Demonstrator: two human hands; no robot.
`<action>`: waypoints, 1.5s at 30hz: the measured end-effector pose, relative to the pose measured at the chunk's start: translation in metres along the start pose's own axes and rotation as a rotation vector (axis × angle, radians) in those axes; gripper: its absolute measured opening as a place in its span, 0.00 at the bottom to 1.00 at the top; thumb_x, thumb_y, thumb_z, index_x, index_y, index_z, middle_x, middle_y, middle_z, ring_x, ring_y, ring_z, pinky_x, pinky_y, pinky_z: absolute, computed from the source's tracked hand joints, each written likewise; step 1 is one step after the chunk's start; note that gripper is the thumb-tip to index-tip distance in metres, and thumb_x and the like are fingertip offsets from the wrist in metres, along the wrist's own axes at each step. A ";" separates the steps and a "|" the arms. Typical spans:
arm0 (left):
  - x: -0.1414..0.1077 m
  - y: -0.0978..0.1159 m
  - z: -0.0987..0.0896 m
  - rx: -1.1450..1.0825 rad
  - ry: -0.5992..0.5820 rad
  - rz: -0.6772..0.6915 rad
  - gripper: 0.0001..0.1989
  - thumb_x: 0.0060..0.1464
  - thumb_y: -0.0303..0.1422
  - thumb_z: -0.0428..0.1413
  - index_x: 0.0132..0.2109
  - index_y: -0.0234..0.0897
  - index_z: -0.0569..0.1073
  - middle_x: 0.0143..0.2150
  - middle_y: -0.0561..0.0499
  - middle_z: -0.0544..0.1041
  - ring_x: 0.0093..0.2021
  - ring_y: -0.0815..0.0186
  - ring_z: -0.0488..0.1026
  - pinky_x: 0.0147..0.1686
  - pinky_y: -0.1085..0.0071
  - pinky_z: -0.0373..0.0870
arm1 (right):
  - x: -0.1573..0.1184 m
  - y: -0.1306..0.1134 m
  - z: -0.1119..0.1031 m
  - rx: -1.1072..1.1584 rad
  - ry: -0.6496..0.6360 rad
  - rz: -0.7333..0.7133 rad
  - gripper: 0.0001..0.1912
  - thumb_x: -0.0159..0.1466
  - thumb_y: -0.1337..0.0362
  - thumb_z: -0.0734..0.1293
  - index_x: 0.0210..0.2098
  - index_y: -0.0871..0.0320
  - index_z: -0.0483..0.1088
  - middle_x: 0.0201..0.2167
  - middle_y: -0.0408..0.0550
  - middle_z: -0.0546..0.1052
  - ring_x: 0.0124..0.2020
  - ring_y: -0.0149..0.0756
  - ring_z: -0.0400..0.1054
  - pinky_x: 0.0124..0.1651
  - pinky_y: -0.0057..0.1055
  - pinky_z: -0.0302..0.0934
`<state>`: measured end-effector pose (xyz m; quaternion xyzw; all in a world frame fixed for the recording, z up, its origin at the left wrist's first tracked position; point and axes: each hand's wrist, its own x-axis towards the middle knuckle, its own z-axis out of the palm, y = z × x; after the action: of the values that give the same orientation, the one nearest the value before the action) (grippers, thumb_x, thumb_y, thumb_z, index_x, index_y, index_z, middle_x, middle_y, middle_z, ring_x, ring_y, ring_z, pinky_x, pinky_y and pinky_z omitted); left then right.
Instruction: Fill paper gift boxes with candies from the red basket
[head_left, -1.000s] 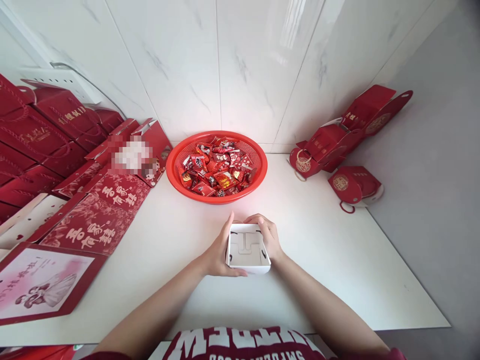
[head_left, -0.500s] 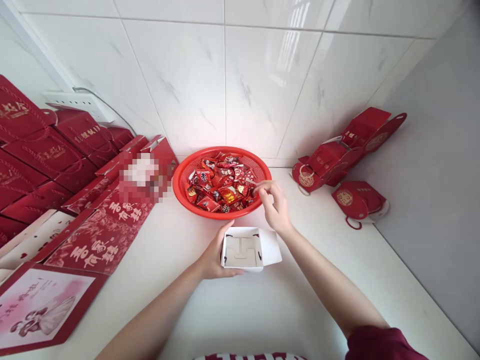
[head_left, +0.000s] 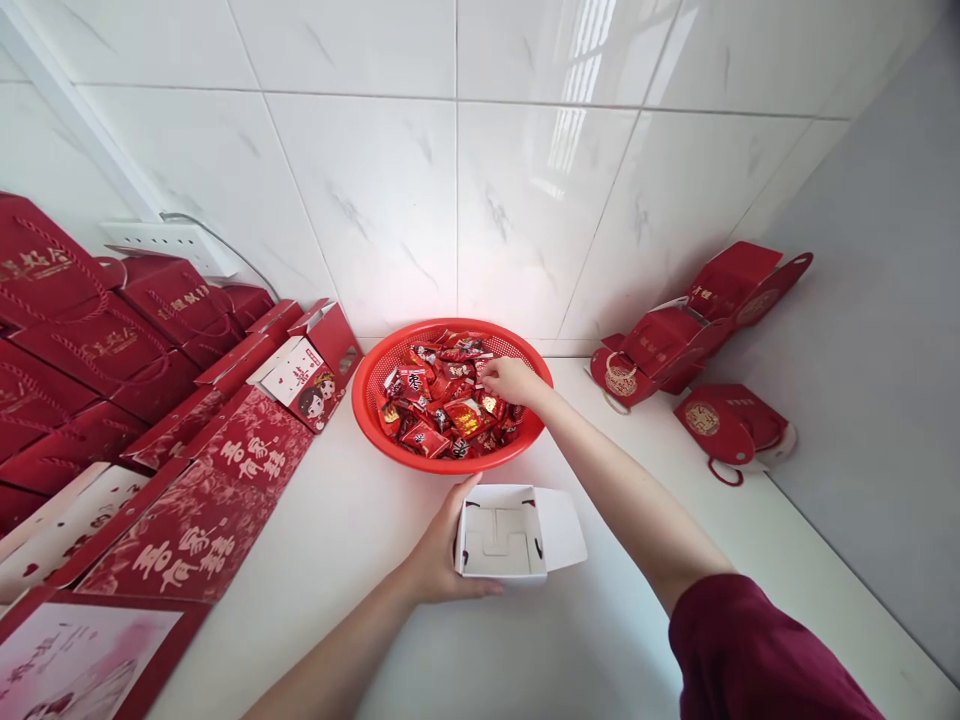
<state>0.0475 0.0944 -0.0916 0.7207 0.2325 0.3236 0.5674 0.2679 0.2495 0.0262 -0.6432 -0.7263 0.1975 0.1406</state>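
Note:
My left hand [head_left: 442, 560] is wrapped round the left side of a small white paper box [head_left: 504, 578], thumb on the far edge and fingers under the near side. The box faces up with its lid flap [head_left: 562, 528] folded out to the right; only folded bottom tabs show inside. Behind it stands a red plastic basket [head_left: 450, 465] filled with red-wrapped candies [head_left: 426, 438]. My right hand [head_left: 511, 380] reaches over the basket's right rim, its fingertips pinched at a wrapped candy near the middle; the fingers partly hide it.
On the left are stacked red gift boxes [head_left: 112, 345] with rope handles and printed red cartons [head_left: 187, 540]. Several round-fronted red boxes [head_left: 652, 345] stand at the right by a grey panel [head_left: 862, 350]. A tiled wall [head_left: 397, 200] and a power strip [head_left: 172, 245] are behind.
My right hand has moved left, from the basket's right rim in among the candies. My left hand still holds the box. The whole view has shifted, so things sit lower in the picture.

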 end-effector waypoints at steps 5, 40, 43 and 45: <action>0.001 0.002 -0.001 -0.004 0.003 0.001 0.63 0.35 0.45 0.71 0.71 0.46 0.43 0.68 0.37 0.55 0.65 0.42 0.59 0.62 0.42 0.58 | 0.000 -0.027 0.011 -0.192 -0.225 0.014 0.15 0.68 0.58 0.66 0.50 0.61 0.70 0.48 0.52 0.74 0.45 0.39 0.72 0.48 0.42 0.68; 0.000 0.008 0.004 0.149 0.014 0.064 0.60 0.35 0.42 0.72 0.69 0.51 0.46 0.66 0.40 0.57 0.63 0.43 0.62 0.60 0.47 0.64 | -0.116 -0.015 -0.031 0.129 0.274 -0.124 0.10 0.67 0.60 0.62 0.45 0.56 0.68 0.42 0.46 0.77 0.42 0.37 0.71 0.45 0.31 0.61; 0.001 0.009 0.006 0.159 0.012 0.067 0.59 0.35 0.43 0.72 0.69 0.49 0.48 0.64 0.39 0.59 0.62 0.43 0.63 0.59 0.46 0.63 | -0.168 -0.023 -0.036 0.363 0.049 -0.321 0.08 0.67 0.62 0.62 0.46 0.53 0.66 0.39 0.44 0.78 0.37 0.36 0.71 0.39 0.31 0.63; 0.002 0.011 0.007 0.167 0.007 0.067 0.59 0.35 0.43 0.72 0.69 0.46 0.48 0.63 0.39 0.60 0.61 0.44 0.64 0.59 0.47 0.64 | -0.188 -0.028 -0.030 0.295 -0.125 -0.341 0.06 0.68 0.64 0.62 0.45 0.51 0.65 0.38 0.43 0.78 0.35 0.36 0.72 0.36 0.30 0.63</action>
<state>0.0530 0.0883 -0.0814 0.7716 0.2363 0.3246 0.4935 0.2825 0.0638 0.0754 -0.4703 -0.7950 0.3143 0.2189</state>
